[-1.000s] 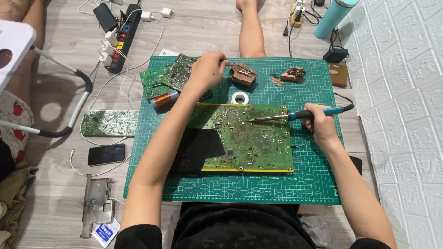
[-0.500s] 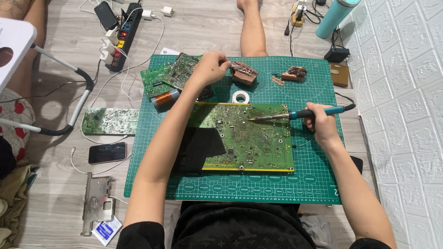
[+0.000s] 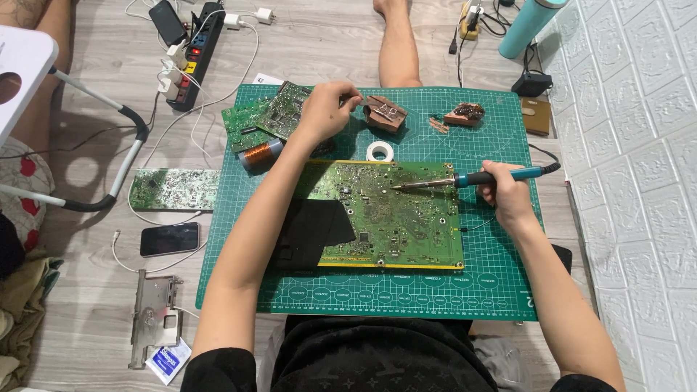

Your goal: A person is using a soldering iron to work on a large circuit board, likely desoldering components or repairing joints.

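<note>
A large green circuit board [image 3: 392,210] lies on a green cutting mat [image 3: 435,287], with a black sheet [image 3: 308,232] over its left part. My right hand [image 3: 504,194] holds a blue-handled soldering iron [image 3: 465,179], its tip over the board's upper middle. My left hand [image 3: 328,109] is stretched to the mat's far edge, fingers pinched on something thin next to a brown metal part [image 3: 385,114]; what it pinches is too small to make out. A white tape roll [image 3: 380,151] lies between the hands.
Smaller green boards [image 3: 265,116] and a copper coil [image 3: 260,154] sit at the mat's left corner. Another board [image 3: 174,189], a phone [image 3: 169,239] and a metal bracket [image 3: 154,317] lie on the floor at left. A power strip [image 3: 192,47] and teal bottle [image 3: 528,27] stand beyond the mat.
Hardly anything has moved. My left hand stays at the far edge of the mat, and the soldering iron stays over the board.
</note>
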